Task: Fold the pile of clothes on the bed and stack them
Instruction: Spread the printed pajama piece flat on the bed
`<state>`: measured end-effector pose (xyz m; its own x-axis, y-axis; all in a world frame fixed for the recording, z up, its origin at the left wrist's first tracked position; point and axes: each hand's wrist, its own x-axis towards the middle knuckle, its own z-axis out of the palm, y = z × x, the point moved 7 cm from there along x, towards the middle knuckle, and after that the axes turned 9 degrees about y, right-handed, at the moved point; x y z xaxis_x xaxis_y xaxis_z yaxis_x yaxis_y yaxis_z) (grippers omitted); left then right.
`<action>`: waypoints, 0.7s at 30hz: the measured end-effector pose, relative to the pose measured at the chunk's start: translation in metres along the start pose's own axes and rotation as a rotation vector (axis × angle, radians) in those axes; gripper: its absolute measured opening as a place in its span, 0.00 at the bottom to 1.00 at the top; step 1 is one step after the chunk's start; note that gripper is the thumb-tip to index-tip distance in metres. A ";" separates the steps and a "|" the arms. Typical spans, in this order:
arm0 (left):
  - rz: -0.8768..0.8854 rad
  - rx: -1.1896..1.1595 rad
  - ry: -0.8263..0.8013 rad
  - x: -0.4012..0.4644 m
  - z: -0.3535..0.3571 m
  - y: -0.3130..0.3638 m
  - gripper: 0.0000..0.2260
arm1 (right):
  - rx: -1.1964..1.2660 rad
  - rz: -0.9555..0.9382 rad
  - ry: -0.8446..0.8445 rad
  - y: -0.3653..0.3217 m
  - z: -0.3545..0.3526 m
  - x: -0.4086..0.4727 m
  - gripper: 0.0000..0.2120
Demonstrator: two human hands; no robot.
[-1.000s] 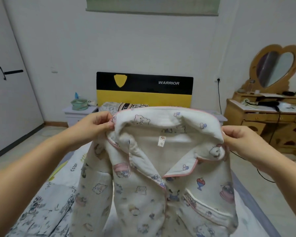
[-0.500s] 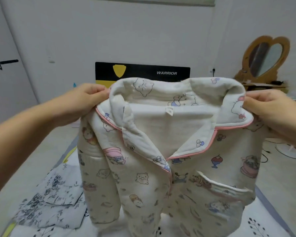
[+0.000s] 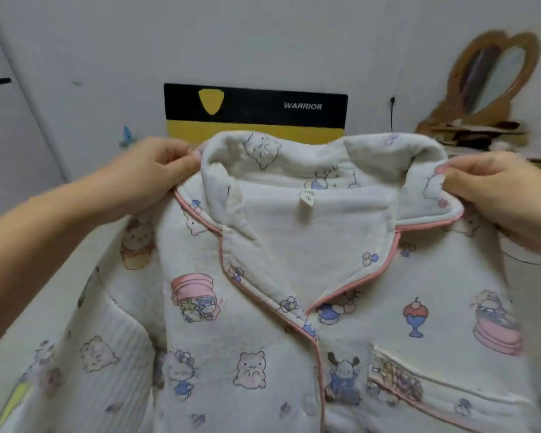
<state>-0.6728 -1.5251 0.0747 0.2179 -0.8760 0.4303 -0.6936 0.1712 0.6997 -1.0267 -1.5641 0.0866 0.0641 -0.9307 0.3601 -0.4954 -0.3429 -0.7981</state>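
on the left, the left hand [image 3: 144, 176] pinches the shoulder of the pajama top [image 3: 263, 323] just beside the collar [image 3: 294, 164], fingers curled onto the cloth. the top hangs in the air in front of the person, front side facing, white with cartoon prints and pink piping, one sleeve [image 3: 107, 339] drooping at the left and a chest pocket [image 3: 434, 385] low on the right. behind it, a black and yellow headboard [image 3: 256, 107] against the wall. on the right, the right hand [image 3: 497, 189] grips the other shoulder, fingers clenched on fabric, with a heart-shaped mirror [image 3: 494, 73] beyond.
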 end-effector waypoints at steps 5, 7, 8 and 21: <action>-0.141 0.180 -0.166 -0.003 0.096 -0.099 0.14 | -0.062 0.253 -0.182 0.144 0.085 0.008 0.15; -0.183 0.217 -0.190 -0.004 0.132 -0.138 0.15 | -0.073 0.310 -0.229 0.195 0.119 0.009 0.15; -0.205 0.238 -0.193 -0.004 0.150 -0.157 0.16 | -0.093 0.333 -0.241 0.218 0.135 0.010 0.15; -0.507 0.329 -0.223 0.017 0.345 -0.367 0.16 | -0.157 0.532 -0.333 0.466 0.308 0.087 0.22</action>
<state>-0.6513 -1.7579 -0.3713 0.4507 -0.8905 -0.0616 -0.7239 -0.4050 0.5586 -0.9852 -1.8438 -0.4034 0.0276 -0.9668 -0.2540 -0.6526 0.1751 -0.7372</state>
